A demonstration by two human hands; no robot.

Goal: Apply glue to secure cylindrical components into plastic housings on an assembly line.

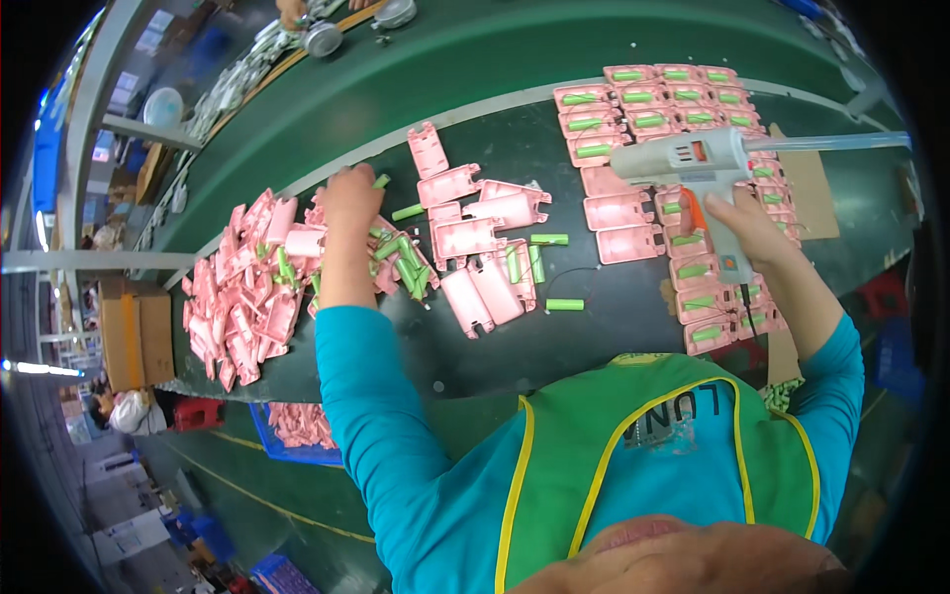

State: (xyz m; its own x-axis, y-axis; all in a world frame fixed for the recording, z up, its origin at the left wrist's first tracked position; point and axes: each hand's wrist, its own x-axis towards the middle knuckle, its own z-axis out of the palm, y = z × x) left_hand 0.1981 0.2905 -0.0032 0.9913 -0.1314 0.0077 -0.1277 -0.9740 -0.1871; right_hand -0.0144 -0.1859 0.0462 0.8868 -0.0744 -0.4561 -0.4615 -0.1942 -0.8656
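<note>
My right hand (749,226) grips a grey hot glue gun (705,170) with an orange trigger and a clear glue stick out of its back. The gun hangs over rows of pink plastic half-shells (623,213) on the right; most hold a green cylindrical battery, and a few nearest the nozzle show none. At the left, my left hand (351,201) is closed with a green battery cell (382,181) poking out by its fingers, over a heap of pink shells (242,287). Loose green batteries (401,262) lie just below that hand.
Between my hands, several pink shells (465,238) lie loosely with single batteries (565,305) on the dark green bench (386,346). Cardboard (813,193) lies under the right-hand rows. A blue crate (265,431) of pink parts stands below the bench. Another person's hand (291,12) shows at the far side.
</note>
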